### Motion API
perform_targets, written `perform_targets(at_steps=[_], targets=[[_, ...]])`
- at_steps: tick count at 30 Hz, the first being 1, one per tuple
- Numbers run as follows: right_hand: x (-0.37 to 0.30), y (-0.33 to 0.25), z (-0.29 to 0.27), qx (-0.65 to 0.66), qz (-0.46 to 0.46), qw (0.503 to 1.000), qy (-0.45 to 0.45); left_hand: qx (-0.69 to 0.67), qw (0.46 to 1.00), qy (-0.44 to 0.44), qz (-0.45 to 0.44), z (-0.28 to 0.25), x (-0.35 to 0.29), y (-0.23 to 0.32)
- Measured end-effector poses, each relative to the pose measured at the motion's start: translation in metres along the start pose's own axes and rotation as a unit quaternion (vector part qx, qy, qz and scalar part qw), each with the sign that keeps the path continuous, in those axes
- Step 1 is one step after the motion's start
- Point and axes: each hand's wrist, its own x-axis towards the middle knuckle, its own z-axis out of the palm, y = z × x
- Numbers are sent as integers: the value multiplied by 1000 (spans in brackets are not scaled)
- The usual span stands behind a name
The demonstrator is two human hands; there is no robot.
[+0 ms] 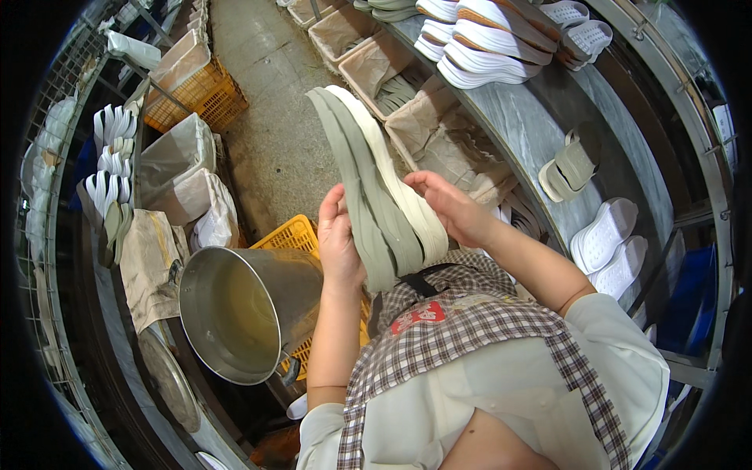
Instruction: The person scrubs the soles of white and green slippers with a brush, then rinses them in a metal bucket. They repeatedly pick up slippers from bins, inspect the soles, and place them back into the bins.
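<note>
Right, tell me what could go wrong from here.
The grey-green and cream soles lie together between the left hand and right hand; one might slip out if the hold slackens. The open pot, with yellowish liquid inside, is beside the left forearm, so a dropped sole could splash in, or the arm might bump it.

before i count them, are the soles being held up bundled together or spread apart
Bundled together: the grey-green and cream soles sit layered closely side by side between the left hand and right hand.
</note>
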Motion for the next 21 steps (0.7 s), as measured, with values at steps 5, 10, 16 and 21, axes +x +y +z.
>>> perform_targets(at_steps=[5,10,16,21], targets=[[-6,6,7,-112,-46,992,16,34,999,40,-5,2,-1,-10],[-9,3,19,-262,-68,962,47,-10,999,-14,-47,-4,0,-17],[-12,-21,25,195,-72,976,69,-264,962,-35,-57,-16,0,-19],[-14,-32,12,228,-28,971,63,-364,914,-166,-69,-18,0,-9]])
